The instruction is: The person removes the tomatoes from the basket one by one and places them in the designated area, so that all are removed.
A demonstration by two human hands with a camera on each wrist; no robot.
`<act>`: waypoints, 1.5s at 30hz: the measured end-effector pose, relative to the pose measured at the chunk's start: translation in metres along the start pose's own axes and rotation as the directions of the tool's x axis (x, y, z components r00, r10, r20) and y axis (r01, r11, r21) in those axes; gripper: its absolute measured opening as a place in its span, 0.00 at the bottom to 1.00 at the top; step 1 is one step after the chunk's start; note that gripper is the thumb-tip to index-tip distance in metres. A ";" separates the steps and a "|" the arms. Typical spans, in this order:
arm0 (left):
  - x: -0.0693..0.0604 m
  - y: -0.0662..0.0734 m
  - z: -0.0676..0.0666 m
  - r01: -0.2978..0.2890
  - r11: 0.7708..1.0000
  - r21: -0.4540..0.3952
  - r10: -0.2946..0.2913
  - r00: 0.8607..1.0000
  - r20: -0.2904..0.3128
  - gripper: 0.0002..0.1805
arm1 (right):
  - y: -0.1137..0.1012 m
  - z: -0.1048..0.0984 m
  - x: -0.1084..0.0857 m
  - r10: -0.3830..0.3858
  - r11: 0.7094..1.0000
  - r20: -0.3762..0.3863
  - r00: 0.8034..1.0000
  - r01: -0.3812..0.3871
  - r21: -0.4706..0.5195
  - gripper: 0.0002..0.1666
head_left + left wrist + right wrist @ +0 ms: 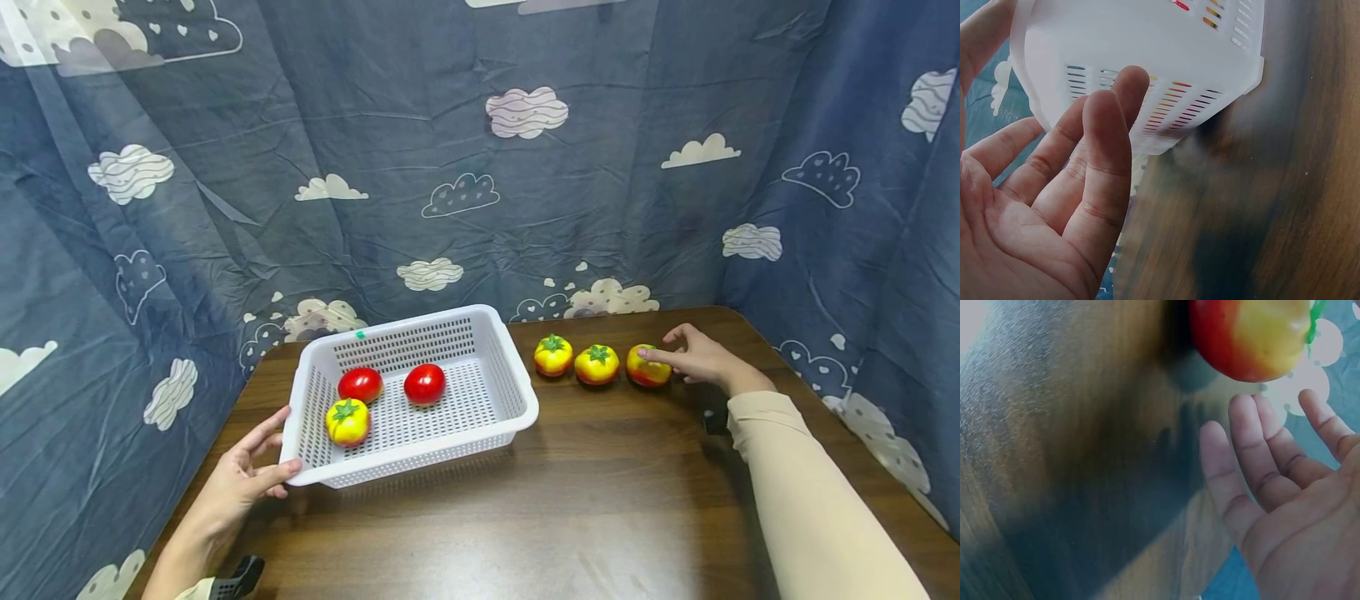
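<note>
Yellow-red tomato (649,369) is sitting rightmost on the table (585,500), the right hand (703,358) holding its fingers apart beside it, while the left hand (238,477), fingers spread, is touching the white basket (412,454) (probably just steadying it).

Bskt (420,451) on tbl (480,533), 3 fruits (425,385) in it; 3-fruit row (597,365) R.

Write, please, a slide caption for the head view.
Left hand touching a white basket with three fruits, right hand at the rightmost yellow-red fruit on the table.
</note>
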State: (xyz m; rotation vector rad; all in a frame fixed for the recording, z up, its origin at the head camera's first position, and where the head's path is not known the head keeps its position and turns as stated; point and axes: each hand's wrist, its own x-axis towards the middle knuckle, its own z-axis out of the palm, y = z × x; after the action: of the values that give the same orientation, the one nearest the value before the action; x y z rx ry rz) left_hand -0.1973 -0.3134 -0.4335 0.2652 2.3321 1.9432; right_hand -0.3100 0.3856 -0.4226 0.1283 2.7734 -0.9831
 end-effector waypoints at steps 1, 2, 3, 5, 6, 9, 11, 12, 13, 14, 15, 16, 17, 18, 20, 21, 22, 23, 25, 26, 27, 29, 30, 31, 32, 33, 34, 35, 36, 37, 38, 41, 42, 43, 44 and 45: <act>0.000 0.000 0.000 -0.001 1.000 0.001 0.001 1.000 0.000 0.43 | 0.000 -0.001 0.000 -0.004 1.000 -0.013 1.000 0.004 -0.005 0.56; 0.000 0.000 0.000 -0.002 1.000 0.002 0.002 1.000 -0.001 0.43 | -0.001 -0.002 0.000 -0.009 1.000 -0.027 1.000 0.009 -0.009 0.56; 0.000 -0.001 0.000 -0.004 1.000 0.002 0.004 1.000 -0.002 0.43 | -0.002 -0.003 -0.001 -0.014 1.000 -0.042 0.999 0.013 -0.015 0.56; -0.001 -0.001 0.000 -0.009 1.000 -0.004 0.009 1.000 -0.002 0.43 | -0.004 -0.006 -0.001 -0.026 0.999 -0.081 0.996 0.023 -0.041 0.57; -0.001 -0.001 0.000 -0.011 1.000 -0.009 0.011 1.000 0.000 0.43 | -0.006 -0.007 -0.002 -0.032 0.998 -0.099 0.995 0.027 -0.050 0.57; 0.000 -0.002 0.000 -0.015 1.000 -0.019 0.015 1.000 0.004 0.43 | -0.012 -0.012 -0.002 -0.050 0.997 -0.148 0.988 0.041 -0.062 0.57; 0.000 -0.001 0.000 -0.015 1.000 -0.022 0.015 1.000 0.005 0.43 | -0.019 -0.014 -0.002 -0.072 0.997 -0.171 0.983 0.064 -0.053 0.57; 0.000 -0.001 0.000 -0.015 1.000 -0.023 0.015 1.000 0.005 0.43 | -0.023 -0.014 -0.001 -0.083 0.996 -0.181 0.980 0.076 -0.044 0.56; -0.001 -0.001 0.000 -0.013 1.000 -0.024 0.013 1.000 0.005 0.43 | -0.027 -0.014 0.000 -0.095 0.995 -0.189 0.977 0.090 -0.035 0.56; -0.001 -0.001 0.000 -0.012 1.000 -0.026 0.012 1.000 0.005 0.43 | -0.032 -0.014 0.000 -0.108 0.994 -0.196 0.975 0.104 -0.030 0.55; -0.001 -0.002 0.000 -0.012 1.000 -0.026 0.012 1.000 0.005 0.42 | -0.036 -0.013 0.001 -0.121 0.993 -0.201 0.972 0.118 -0.028 0.55; -0.001 -0.001 0.000 -0.014 1.000 -0.024 0.015 1.000 0.006 0.43 | -0.042 -0.013 0.002 -0.135 0.991 -0.204 0.970 0.132 -0.027 0.54; -0.001 -0.001 0.000 -0.017 1.000 -0.021 0.017 1.000 0.008 0.43 | -0.047 -0.012 0.003 -0.145 0.989 -0.204 0.968 0.144 -0.023 0.53; -0.001 0.000 0.000 -0.020 1.000 -0.017 0.020 1.000 0.011 0.43 | -0.053 -0.011 0.004 -0.159 0.987 -0.204 0.966 0.158 -0.022 0.53; 0.000 0.000 -0.001 -0.024 1.000 -0.006 0.024 1.000 0.014 0.43 | -0.064 -0.009 0.005 -0.183 0.983 -0.196 0.963 0.183 -0.019 0.51; 0.000 0.001 -0.001 -0.026 1.000 0.000 0.026 1.000 0.016 0.43 | -0.070 -0.008 0.005 -0.193 0.981 -0.189 0.963 0.193 -0.017 0.51; 0.000 0.001 -0.001 -0.026 1.000 0.004 0.026 1.000 0.018 0.43 | -0.077 -0.007 0.005 -0.200 0.979 -0.180 0.963 0.201 -0.014 0.50; 0.000 0.001 -0.001 -0.025 1.000 0.008 0.024 0.999 0.020 0.43 | -0.083 -0.006 0.005 -0.208 0.978 -0.169 0.963 0.210 -0.008 0.49; 0.001 0.001 0.000 -0.021 1.000 0.011 0.020 1.000 0.021 0.43 | -0.097 -0.003 0.006 -0.225 0.974 -0.151 0.962 0.227 -0.004 0.48; 0.001 0.001 0.000 -0.018 1.000 0.013 0.018 1.000 0.020 0.43 | -0.104 -0.001 0.005 -0.233 0.972 -0.143 0.962 0.236 -0.001 0.47; 0.001 0.001 0.000 -0.015 1.000 0.015 0.015 1.000 0.020 0.44 | -0.111 0.000 0.005 -0.247 0.969 -0.133 0.960 0.248 -0.008 0.46; 0.001 0.002 0.000 -0.012 1.000 0.019 0.012 1.000 0.017 0.44 | -0.124 0.005 0.006 -0.283 0.959 -0.117 0.952 0.285 -0.002 0.43; 0.001 0.002 -0.001 -0.013 1.000 0.023 0.013 1.000 0.016 0.44 | -0.130 0.007 0.007 -0.304 0.952 -0.109 0.946 0.305 -0.003 0.41; 0.001 0.002 -0.001 -0.012 1.000 0.027 0.012 1.000 0.016 0.44 | -0.136 0.010 0.007 -0.325 0.945 -0.101 0.940 0.326 -0.007 0.40; 0.001 0.002 -0.001 -0.013 0.999 0.029 0.013 1.000 0.015 0.44 | -0.142 0.013 0.008 -0.345 0.938 -0.095 0.934 0.346 -0.006 0.38; 0.001 0.002 0.000 -0.015 0.999 0.029 0.015 1.000 0.015 0.44 | -0.148 0.015 0.008 -0.364 0.931 -0.087 0.928 0.365 -0.004 0.37; 0.001 0.002 0.000 -0.018 0.999 0.029 0.017 1.000 0.013 0.44 | -0.154 0.018 0.009 -0.377 0.926 -0.077 0.923 0.378 0.005 0.35; 0.001 0.002 0.000 -0.018 0.999 0.029 0.018 1.000 0.010 0.44 | -0.160 0.021 0.009 -0.389 0.921 -0.070 0.919 0.390 0.007 0.34; 0.001 0.001 0.000 -0.018 0.999 0.029 0.017 1.000 0.008 0.44 | -0.166 0.024 0.009 -0.396 0.917 -0.060 0.916 0.398 0.010 0.34; 0.001 0.001 0.000 -0.016 0.999 0.029 0.016 1.000 0.005 0.44 | -0.172 0.027 0.009 -0.404 0.914 -0.052 0.913 0.405 0.010 0.33; 0.001 0.001 0.000 -0.015 0.999 0.028 0.015 1.000 0.003 0.44 | -0.178 0.030 0.008 -0.411 0.911 -0.041 0.911 0.412 0.011 0.33; 0.001 0.001 0.000 -0.018 0.999 0.028 0.018 1.000 0.004 0.44 | -0.197 0.038 0.007 -0.436 0.900 -0.010 0.900 0.436 -0.003 0.31; 0.001 0.000 -0.001 -0.020 0.999 0.028 0.020 1.000 0.007 0.44 | -0.202 0.041 0.007 -0.447 0.895 0.001 0.895 0.447 -0.010 0.31; 0.001 0.000 -0.001 -0.022 0.999 0.029 0.022 1.000 0.009 0.44 | -0.208 0.044 0.007 -0.457 0.889 0.010 0.889 0.457 -0.016 0.31; 0.001 0.000 -0.001 -0.025 0.999 0.029 0.025 1.000 0.011 0.44 | -0.214 0.047 0.007 -0.467 0.884 0.019 0.884 0.467 -0.017 0.30; 0.001 0.001 -0.001 -0.028 0.999 0.030 0.028 1.000 0.014 0.44 | -0.219 0.051 0.008 -0.476 0.879 0.028 0.879 0.476 -0.023 0.30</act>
State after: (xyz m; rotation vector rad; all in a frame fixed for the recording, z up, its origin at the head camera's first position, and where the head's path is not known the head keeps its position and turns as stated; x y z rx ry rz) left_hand -0.1982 -0.3145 -0.4327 0.3137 2.3638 1.9138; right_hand -0.3419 0.1839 -0.3281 -0.5979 2.8550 -1.0290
